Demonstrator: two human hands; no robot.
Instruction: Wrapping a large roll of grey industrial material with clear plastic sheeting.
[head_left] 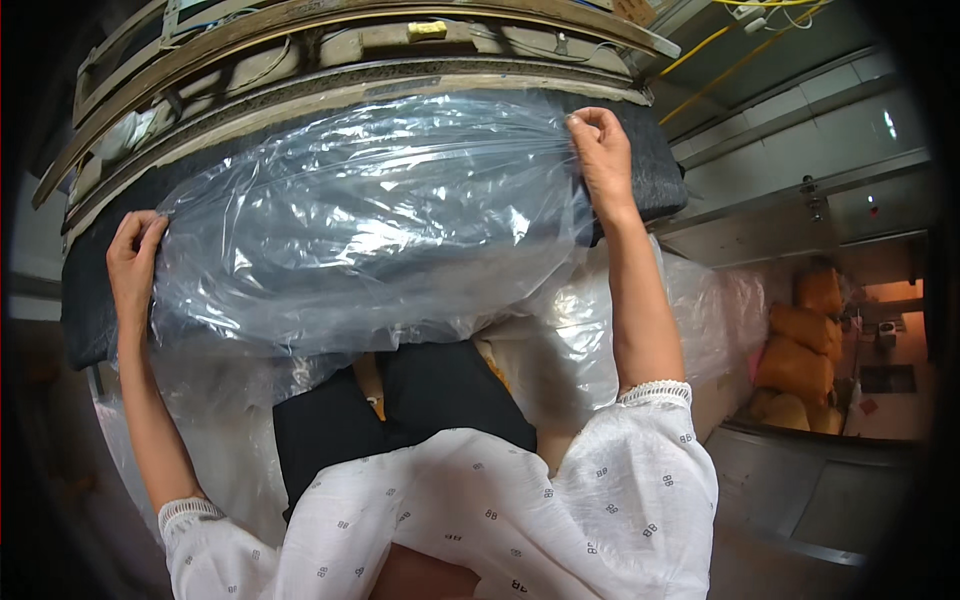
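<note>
Plastic film [370, 225]: 1 held | left hand [133, 255], right hand [604, 160]: 2, pinching edges

left hand [133, 258]: fingers [128, 228] bent, tips drawn into a pinch | right hand [604, 160]: farther forward, likewise pinching, fingers curled toward the palm | spacing: hands well apart | left forearm [155, 430]: bare, reaching forward, slanting outward | right forearm [645, 320]: bare, reaching forward, leaning slightly inward
</note>
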